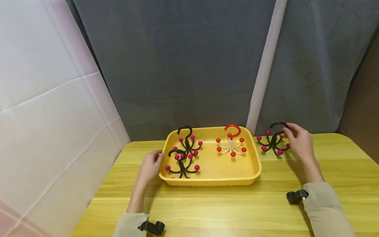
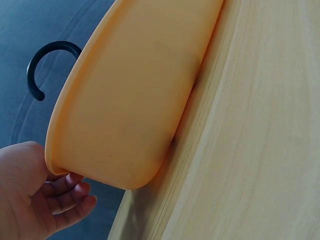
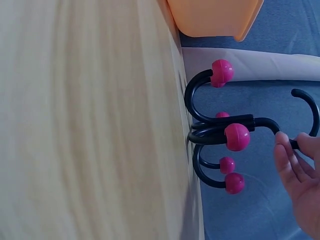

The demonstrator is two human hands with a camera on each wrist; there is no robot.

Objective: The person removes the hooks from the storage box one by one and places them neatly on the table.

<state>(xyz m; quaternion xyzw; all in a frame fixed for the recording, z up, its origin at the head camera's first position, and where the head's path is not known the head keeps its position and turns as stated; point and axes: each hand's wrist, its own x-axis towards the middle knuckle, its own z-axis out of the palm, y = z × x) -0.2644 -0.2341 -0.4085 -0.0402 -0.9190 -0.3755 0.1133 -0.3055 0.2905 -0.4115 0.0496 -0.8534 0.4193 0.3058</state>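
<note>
My right hand [image 1: 300,143] pinches the curved hook of a black multi-arm hanger with magenta ball tips [image 1: 273,141], just right of the tray. In the right wrist view, thumb and fingers meet on the hook, and the hanger's arms [image 3: 204,135] are low, at the tabletop. My left hand [image 1: 150,166] holds the left rim of a yellow plastic tray [image 1: 219,169], fingers curled under the rim in the left wrist view. Inside the tray's left side, two more black hangers [image 1: 181,164] stand close together. A white hanger with a red hook and red balls [image 1: 231,144] stands at the right.
The wooden table [image 1: 213,207] spreads in front of the tray and to both sides. Behind it hangs a grey curtain [image 1: 183,65] with a pale vertical strip [image 1: 266,65]. White fabric [image 1: 53,108] walls off the left. Both wrists carry small black cameras [image 1: 297,196].
</note>
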